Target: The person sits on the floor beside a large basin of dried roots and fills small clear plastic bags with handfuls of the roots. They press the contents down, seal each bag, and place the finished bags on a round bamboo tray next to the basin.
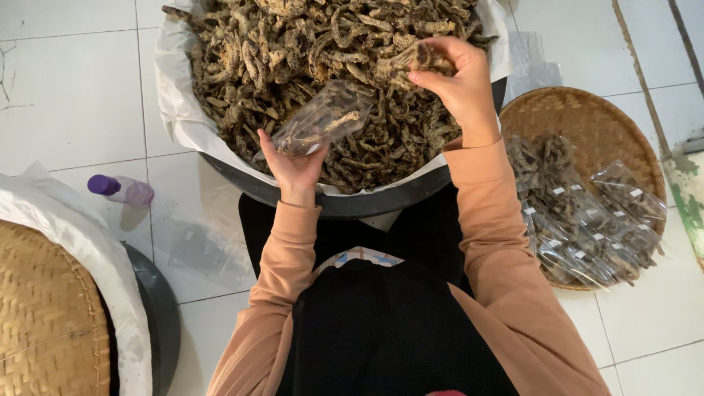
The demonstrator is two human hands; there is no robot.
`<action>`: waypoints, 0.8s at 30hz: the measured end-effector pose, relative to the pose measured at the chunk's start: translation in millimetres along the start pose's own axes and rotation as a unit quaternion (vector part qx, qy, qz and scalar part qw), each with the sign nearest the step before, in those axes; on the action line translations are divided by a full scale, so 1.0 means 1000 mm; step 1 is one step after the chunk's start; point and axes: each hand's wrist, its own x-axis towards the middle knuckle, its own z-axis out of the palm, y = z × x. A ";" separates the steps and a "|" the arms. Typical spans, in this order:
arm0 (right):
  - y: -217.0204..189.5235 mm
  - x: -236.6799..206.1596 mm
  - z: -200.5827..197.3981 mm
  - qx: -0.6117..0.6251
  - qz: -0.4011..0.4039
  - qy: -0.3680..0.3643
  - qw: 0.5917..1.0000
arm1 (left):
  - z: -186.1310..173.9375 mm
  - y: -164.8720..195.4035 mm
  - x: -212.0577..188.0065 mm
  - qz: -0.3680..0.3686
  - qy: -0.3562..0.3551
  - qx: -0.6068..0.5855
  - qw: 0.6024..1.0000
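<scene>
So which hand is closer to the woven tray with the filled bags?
The right. The right hand is up over the big tub, pinching dried pieces just left of the woven tray. The left hand, holding a clear bag, sits farther left.

1. A home food-packing spot, set on a white tiled floor (66,95).
2. A paper-lined black tub (345,202) holds dried snacks in bulk.
3. A woven bamboo tray (587,125) carries filled clear packets (587,235).
</scene>
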 end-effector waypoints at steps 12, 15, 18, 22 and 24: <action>0.013 -0.014 0.017 -0.149 -0.012 0.007 0.989 | -0.002 0.001 -0.001 0.013 -0.002 -0.003 1.000; 0.030 -0.031 0.054 -0.255 -0.017 -0.145 0.956 | -0.004 0.004 0.000 0.014 -0.013 0.003 1.000; 0.059 -0.054 0.094 -0.364 -0.058 -0.177 0.913 | -0.005 0.006 -0.001 0.012 -0.027 -0.001 1.000; 0.084 -0.078 0.116 -0.463 -0.119 -0.296 0.827 | -0.004 0.010 -0.004 0.020 -0.039 0.009 0.999; 0.084 -0.082 0.118 -0.503 -0.110 -0.288 0.807 | -0.003 0.012 -0.006 0.024 -0.033 0.015 0.999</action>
